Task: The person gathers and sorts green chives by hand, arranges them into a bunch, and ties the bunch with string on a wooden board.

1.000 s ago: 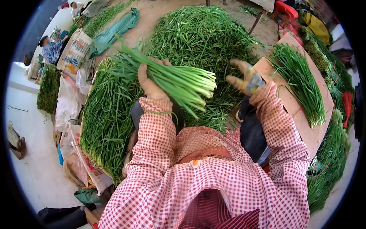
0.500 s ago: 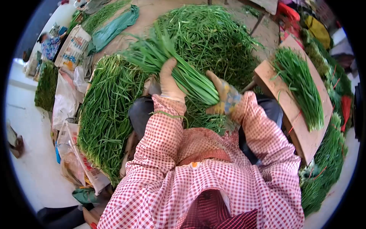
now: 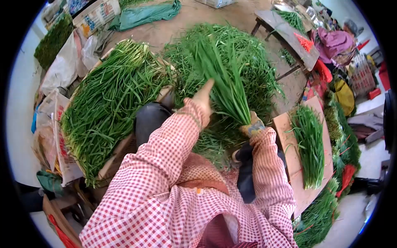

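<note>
A bunch of long green stalks (image 3: pixel 227 89) stands slanted in front of me, leaves pointing away. Around its lower end my right hand (image 3: pixel 252 125), in a patterned glove, is closed. My left hand (image 3: pixel 203 98) is at the left side of the bunch; one finger points forward, while the others are hidden or blurred. Behind and below lies a large heap of loose greens (image 3: pixel 260 62). Another bunch (image 3: pixel 310 149) rests on a brown board (image 3: pixel 289 159) to the right.
A crate at left holds many greens (image 3: pixel 107 99). A low table (image 3: pixel 285 33) stands at the back right, near a person in a purple garment (image 3: pixel 333 43). Red ties (image 3: pixel 347 177) lie by bundled greens on the right. A teal sack (image 3: pixel 144 15) lies at the back left.
The bunch has swung from lying across to a steeper slant, its base now in my right hand. My left hand has moved forward along its side. The view has turned right.
</note>
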